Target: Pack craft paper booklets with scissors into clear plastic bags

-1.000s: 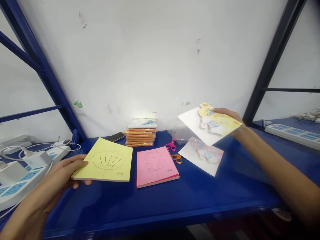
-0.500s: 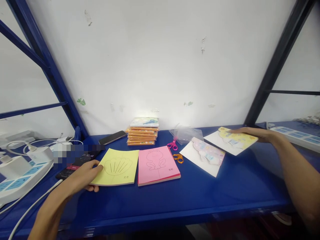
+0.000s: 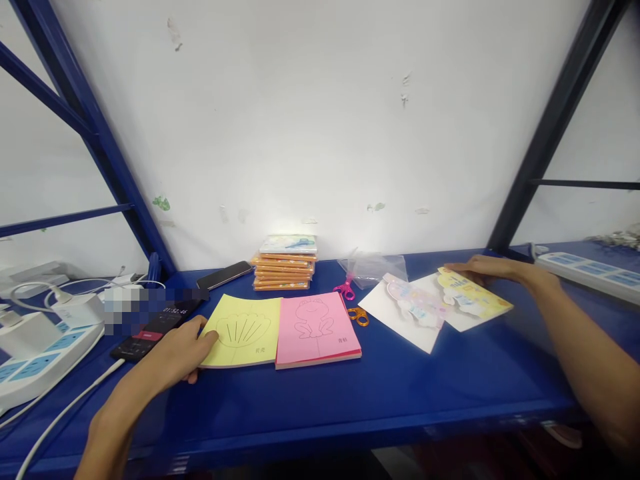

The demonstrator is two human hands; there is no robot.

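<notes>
My left hand (image 3: 187, 350) grips the left edge of a yellow paper pad (image 3: 247, 320) with a shell outline, the thumb on top and the fingers partly hidden below. Against that pad's right side lies a pink paper pad (image 3: 315, 327) with a frog outline. On the right, my right hand (image 3: 487, 267) is closed on the far edge of a yellow-and-white printed card (image 3: 475, 300); some of its fingers are hidden. This card overlaps a pink-and-white printed card (image 3: 400, 313). Pink scissors (image 3: 346, 289) and orange scissors (image 3: 359, 317) lie between the pads and cards.
A stack of orange-edged packs (image 3: 284, 270) stands by the wall. Behind the scissors lies a clear plastic bag (image 3: 377, 268). Two phones, one dark (image 3: 225, 275) and one lit (image 3: 160, 327), are at left near a power strip (image 3: 50, 350) and white cables. Blue posts flank the shelf.
My left hand has slid the yellow pad right, up against the pink pad. My right hand has brought the yellow-and-white card lower and left, so it now overlaps the other card.
</notes>
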